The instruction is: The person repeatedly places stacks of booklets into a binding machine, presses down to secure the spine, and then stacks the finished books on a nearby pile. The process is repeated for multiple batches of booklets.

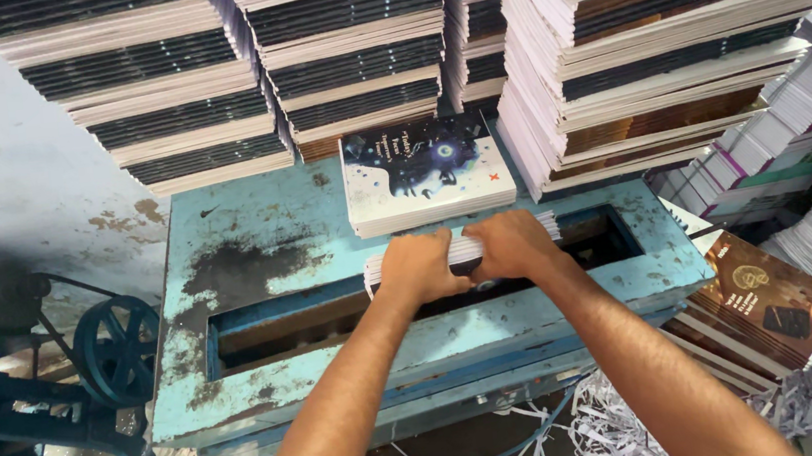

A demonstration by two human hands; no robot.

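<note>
Hands: left hand (420, 267) | right hand (511, 244) | fingers clamped on book bundle (469, 249) | above machine slot (335, 316)

Both hands, left (417, 265) and right (513, 244), rest side by side on a thin white bundle of booklets (469, 250) lying over the long slot (335, 316) in the worn blue metal machine table (256, 234). Just beyond lies a dark-covered book stack (425, 171); tall book piles (346, 43) stand farther back. A brown-covered book pile (766, 306) sits at near right, a spoked iron wheel (117, 349) at left.
</note>
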